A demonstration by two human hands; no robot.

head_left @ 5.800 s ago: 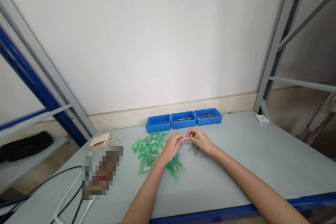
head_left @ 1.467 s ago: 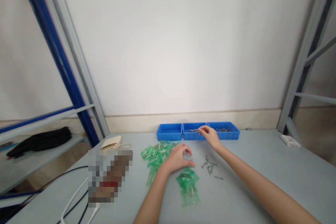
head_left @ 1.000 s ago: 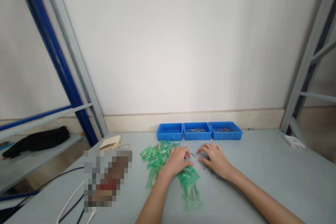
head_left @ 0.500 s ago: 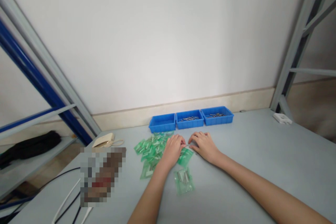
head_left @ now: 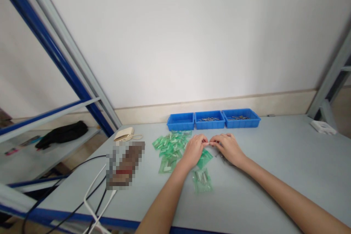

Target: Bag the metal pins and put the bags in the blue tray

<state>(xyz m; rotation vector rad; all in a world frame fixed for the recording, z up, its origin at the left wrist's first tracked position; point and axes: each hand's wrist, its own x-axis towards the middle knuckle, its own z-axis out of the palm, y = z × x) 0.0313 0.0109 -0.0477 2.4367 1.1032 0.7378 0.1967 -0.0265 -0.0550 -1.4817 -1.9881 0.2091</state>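
Observation:
My left hand and my right hand meet at the fingertips above the grey table. The left fingers pinch the top of a small green bag that lies slanted under the hand. The right fingertips are pinched together against the left ones; what they hold is too small to see. A pile of green bags lies just left of my left hand. One filled green bag lies nearer to me. A few loose screws show beside my right hand.
Three blue trays stand in a row by the wall: left, middle and right, the last two holding screws. A beige device, a blurred object, cables and a white block also lie here.
My right hand came back from the middle tray, went down to the loose screws, then rose to meet the left fingertips. The view has swung left. One filled bag now lies apart, nearer me.

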